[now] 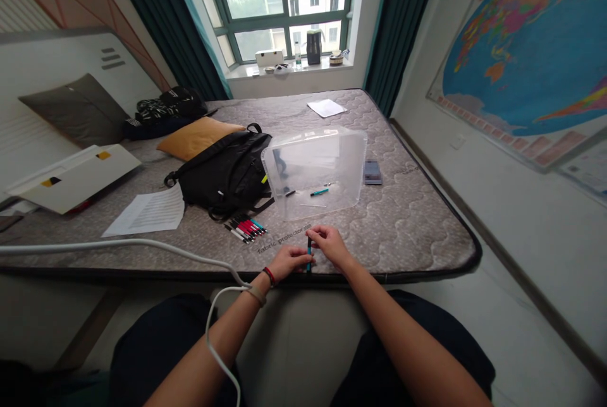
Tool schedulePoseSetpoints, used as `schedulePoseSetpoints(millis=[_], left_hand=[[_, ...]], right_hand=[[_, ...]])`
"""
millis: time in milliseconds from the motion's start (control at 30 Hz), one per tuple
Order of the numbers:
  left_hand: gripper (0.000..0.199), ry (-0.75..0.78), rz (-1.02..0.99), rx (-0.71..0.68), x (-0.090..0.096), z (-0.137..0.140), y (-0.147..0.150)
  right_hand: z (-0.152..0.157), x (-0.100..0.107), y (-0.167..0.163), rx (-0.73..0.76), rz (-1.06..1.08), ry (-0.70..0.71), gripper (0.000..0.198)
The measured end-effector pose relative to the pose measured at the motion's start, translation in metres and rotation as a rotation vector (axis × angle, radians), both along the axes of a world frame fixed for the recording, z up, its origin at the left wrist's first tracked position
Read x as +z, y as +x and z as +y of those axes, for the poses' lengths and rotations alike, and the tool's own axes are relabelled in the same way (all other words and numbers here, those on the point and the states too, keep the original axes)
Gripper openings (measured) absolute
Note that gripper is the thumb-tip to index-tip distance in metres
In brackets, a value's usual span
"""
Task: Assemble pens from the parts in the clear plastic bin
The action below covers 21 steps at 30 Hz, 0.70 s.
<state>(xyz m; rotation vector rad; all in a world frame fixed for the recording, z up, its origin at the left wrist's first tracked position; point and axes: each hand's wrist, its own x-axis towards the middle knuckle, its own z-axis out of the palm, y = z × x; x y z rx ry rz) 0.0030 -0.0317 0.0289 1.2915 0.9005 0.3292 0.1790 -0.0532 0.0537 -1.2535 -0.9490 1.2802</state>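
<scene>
pen (309,249): smooth plastic | bin (308,170): clear glossy plastic | mattress (408,224): quilted cloth | sheet (149,212): paper

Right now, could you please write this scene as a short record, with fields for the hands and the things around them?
Left hand: pinches the lower part of a teal-and-black pen
Right hand: holds the same pen near its upper end
Loose pens: grouped on the mattress, left of the hands
Clear bin: beyond the hands, a teal pen inside
Black backpack: left of the bin
</scene>
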Motion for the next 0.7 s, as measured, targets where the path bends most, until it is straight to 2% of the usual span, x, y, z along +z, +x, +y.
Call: schedulePoseSetpoints(millis=[167, 333, 533, 700], left_hand=[[0.044, 0.019, -0.031, -0.088, -0.001, 0.001, -0.007], [0.045, 0.024, -0.03, -0.116, 0.006, 0.001, -0.008], [0.046, -0.026, -0.036, -0.088, 0.014, 0.001, -0.007], [0.045, -0.026, -0.009, -0.029, 0.011, 0.0, -0.007]], right_hand=[[-0.002, 0.002, 0.0, 0.052, 0.053, 0.002, 0.032], [-0.003, 0.004, 0.0, 0.094, 0.101, 0.01, 0.031], [-0.001, 0.004, 0.001, 0.093, 0.119, 0.012, 0.031], [0.0, 0.003, 0.0, 0.049, 0.114, 0.007, 0.031]])
